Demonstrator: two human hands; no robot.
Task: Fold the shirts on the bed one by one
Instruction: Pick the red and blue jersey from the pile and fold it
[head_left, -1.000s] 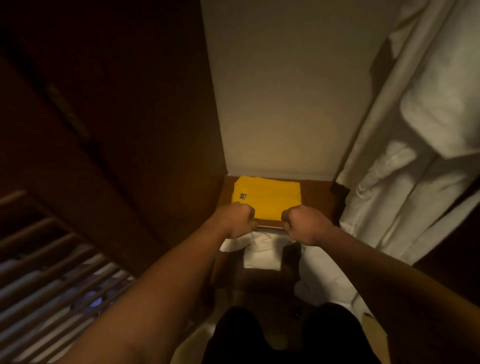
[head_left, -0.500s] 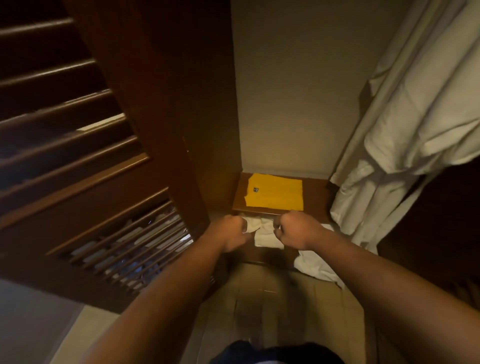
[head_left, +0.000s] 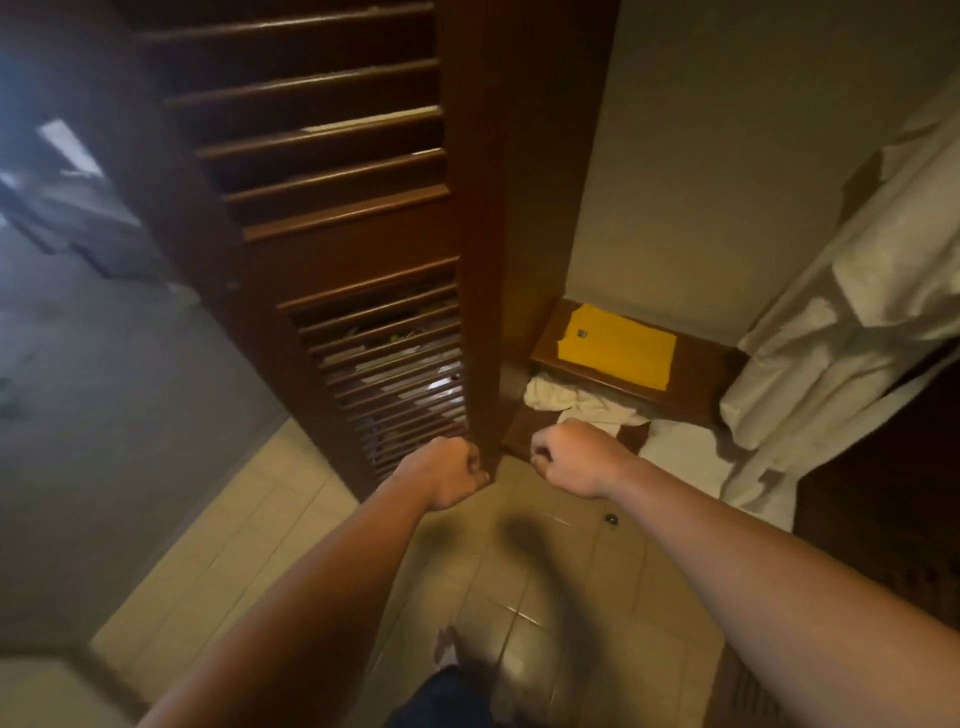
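We hold our left hand (head_left: 451, 472) and right hand (head_left: 570, 455) fisted, empty, below the folded yellow shirt (head_left: 618, 351) on the shelf (head_left: 696, 371).

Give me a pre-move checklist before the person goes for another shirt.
1. Folded yellow shirt lies flat on the dark wooden shelf: ok.
2. Left hand holds nothing, fingers curled: ok.
3. Right hand holds nothing, fingers curled: ok.
4. Crumpled white cloth below the shelf tidy: not ok.
5. Brown louvred wooden door stands close by the left hand; touching or not: cannot tell.
6. Next shirt in view: not ok.
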